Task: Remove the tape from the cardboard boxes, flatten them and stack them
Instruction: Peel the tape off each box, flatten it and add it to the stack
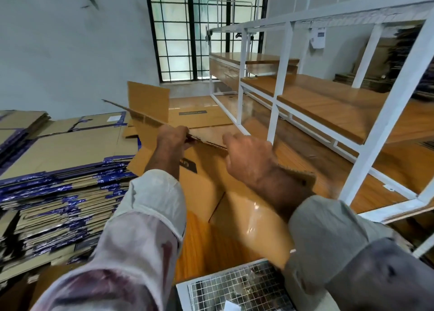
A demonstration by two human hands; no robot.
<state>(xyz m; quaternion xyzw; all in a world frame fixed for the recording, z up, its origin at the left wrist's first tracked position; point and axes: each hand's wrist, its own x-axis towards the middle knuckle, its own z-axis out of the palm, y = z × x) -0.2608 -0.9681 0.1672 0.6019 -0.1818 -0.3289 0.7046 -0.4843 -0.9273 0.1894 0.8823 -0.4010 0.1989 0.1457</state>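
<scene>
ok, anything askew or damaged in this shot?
Mostly tidy. The stack of flattened boxes on the left is ragged, with blue tape strips hanging off uneven edges. The cardboard box that the left hand grips is half-collapsed, flaps splayed.

- We see the tall stack of flattened brown cardboard boxes with blue tape (61,184) at left.
- The white metal shelf rack with wooden boards (328,104) stands at right.
- Between them, our hands hold the brown cardboard box (211,181); the black-barred window (187,33) is far behind.
</scene>
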